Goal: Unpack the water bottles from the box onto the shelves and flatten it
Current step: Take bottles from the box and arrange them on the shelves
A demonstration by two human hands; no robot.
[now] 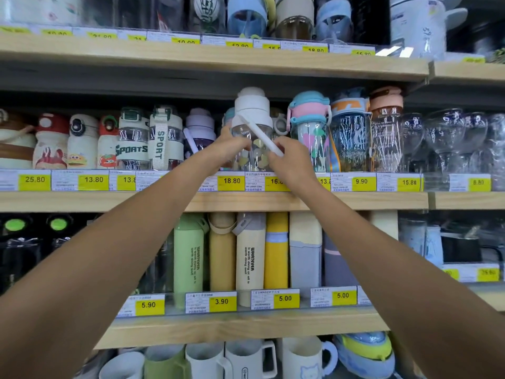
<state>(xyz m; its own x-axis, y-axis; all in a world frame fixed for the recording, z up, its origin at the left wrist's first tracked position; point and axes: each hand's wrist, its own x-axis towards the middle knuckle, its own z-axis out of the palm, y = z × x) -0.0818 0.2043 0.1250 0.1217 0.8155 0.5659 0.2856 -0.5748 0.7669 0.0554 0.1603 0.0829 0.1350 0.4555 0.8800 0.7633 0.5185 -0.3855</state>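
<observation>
Step in hand: setting bottle on middle shelf. Left hand and right hand, each grip closed round bottle sides. Bottle upright between purple bottle and pink-blue bottle. Next, probably: seat it, let go, reach for box. Box not in view.

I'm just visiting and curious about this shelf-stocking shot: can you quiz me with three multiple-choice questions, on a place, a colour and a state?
1. Where is the held bottle? A) top shelf B) shelf with the 18.80 tag C) mug shelf
2. Its lid is: A) white B) red C) black
3. Gripped by: A) no hand B) one hand C) both hands
Answers: 1 B, it is above that tag; 2 A, white cap; 3 C, left hand and right hand both hold it.
</observation>
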